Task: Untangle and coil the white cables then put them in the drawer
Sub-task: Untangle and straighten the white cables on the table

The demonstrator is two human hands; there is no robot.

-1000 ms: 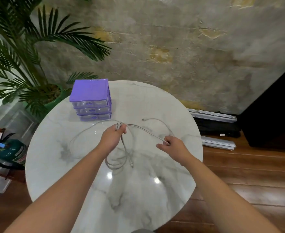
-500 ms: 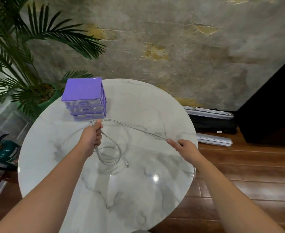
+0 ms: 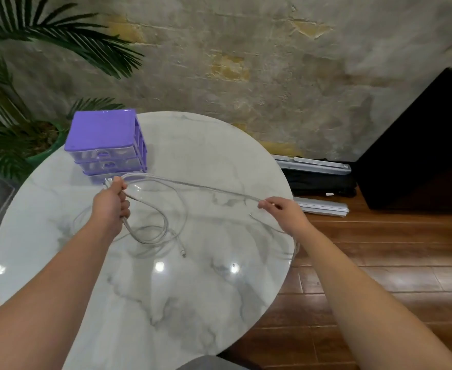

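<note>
Marble-patterned and round, the worktop (image 3: 192, 303) stands on a wooden floor (image 3: 379, 257) before a rough, patchy wall (image 3: 246, 62). Over its far left part the left hand (image 3: 111, 206) is clenched around a bunch of white cables (image 3: 192, 186), with short ends poking out above the fist and the rest dropping below it. Over the right edge of the worktop the right hand (image 3: 283, 209) pinches one strand between thumb and fingertips (image 3: 262, 204). That strand runs nearly straight and raised between the two hands, and past the right hand it hangs down at the worktop's right edge. Under the left hand the slack lies in loose loops on the marble, and one free plug (image 3: 183, 252) rests near the middle of the worktop, just right of the loops. Just beyond the left hand, at the far left of the worktop, sits a small purple drawer unit (image 3: 104, 144) with three clear drawers, all pushed in; the raised cable ends are close to its lowest drawer, though whether they touch it cannot be told. Left of the worktop a palm plant (image 3: 19, 76) spreads its fronds from a green pot. On the floor to the right, against the wall, lie grey metal bars (image 3: 315, 166) with a dark bag (image 3: 323, 180) between them, and a black cabinet (image 3: 427, 145) stands at the far right.
</note>
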